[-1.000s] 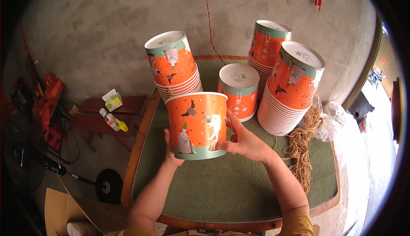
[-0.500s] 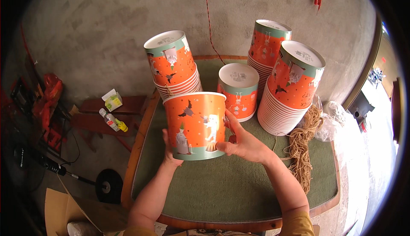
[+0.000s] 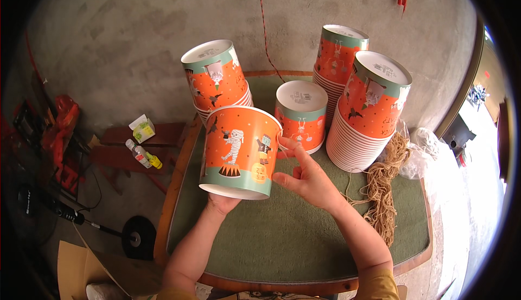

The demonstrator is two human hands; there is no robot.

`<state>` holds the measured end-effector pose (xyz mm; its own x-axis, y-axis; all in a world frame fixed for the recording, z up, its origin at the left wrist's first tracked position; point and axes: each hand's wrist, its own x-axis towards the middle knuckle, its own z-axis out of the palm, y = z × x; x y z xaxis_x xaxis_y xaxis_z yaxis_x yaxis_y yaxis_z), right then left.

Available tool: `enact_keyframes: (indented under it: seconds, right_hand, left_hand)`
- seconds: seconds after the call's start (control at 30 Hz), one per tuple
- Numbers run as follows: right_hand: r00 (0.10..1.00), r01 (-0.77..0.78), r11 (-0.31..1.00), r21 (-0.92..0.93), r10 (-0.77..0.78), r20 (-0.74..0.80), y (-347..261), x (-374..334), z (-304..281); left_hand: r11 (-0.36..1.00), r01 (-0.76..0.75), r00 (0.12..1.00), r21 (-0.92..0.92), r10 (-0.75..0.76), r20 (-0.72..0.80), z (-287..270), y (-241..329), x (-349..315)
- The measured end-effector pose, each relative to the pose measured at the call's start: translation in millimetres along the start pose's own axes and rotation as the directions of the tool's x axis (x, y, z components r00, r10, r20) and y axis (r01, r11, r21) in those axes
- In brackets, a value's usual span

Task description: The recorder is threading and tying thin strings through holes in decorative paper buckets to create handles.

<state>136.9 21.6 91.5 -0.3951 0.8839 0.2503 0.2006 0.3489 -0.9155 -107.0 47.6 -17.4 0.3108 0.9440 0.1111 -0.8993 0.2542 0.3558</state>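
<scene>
An orange paper bucket (image 3: 244,148) with a green band and printed costumed figures is held up over the table, its white rim uppermost and its base tipped toward me. My left hand (image 3: 223,204) supports it from below and behind; most of those fingers are hidden by the bucket. At the bucket's right side is my right hand (image 3: 312,181), thumb against the lower wall and index finger close to the rim. Something thin and pale, perhaps a cord, shows near that fingertip. Just behind stands a similar upside-down bucket (image 3: 302,96).
Upside-down stacks of such buckets stand at back left (image 3: 209,55), back right (image 3: 342,45) and right (image 3: 374,110). A hank of tan cord (image 3: 384,197) lies on the green-covered table (image 3: 304,245). Left are a red bench (image 3: 119,159) with bottles and an open cardboard box (image 3: 76,267).
The bucket has been turned so that different figures face me, and its base has tipped toward me. My left hand has slid further beneath it. The right hand stays at its right side.
</scene>
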Motion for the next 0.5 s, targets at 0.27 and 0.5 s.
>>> enact_keyframes:
  seconds: [0.27,0.5]
  right_hand:
    - [0.999,-0.046,0.999,0.024,0.047,-0.025,0,2,-4]
    - [0.99,-0.118,0.985,-0.123,0.107,-0.097,3,0,-11]
  left_hand:
    - [0.99,0.137,0.99,-0.035,-0.136,0.024,-4,-4,-8]
    - [0.947,0.321,0.947,-0.004,-0.321,-0.028,12,-7,-4]
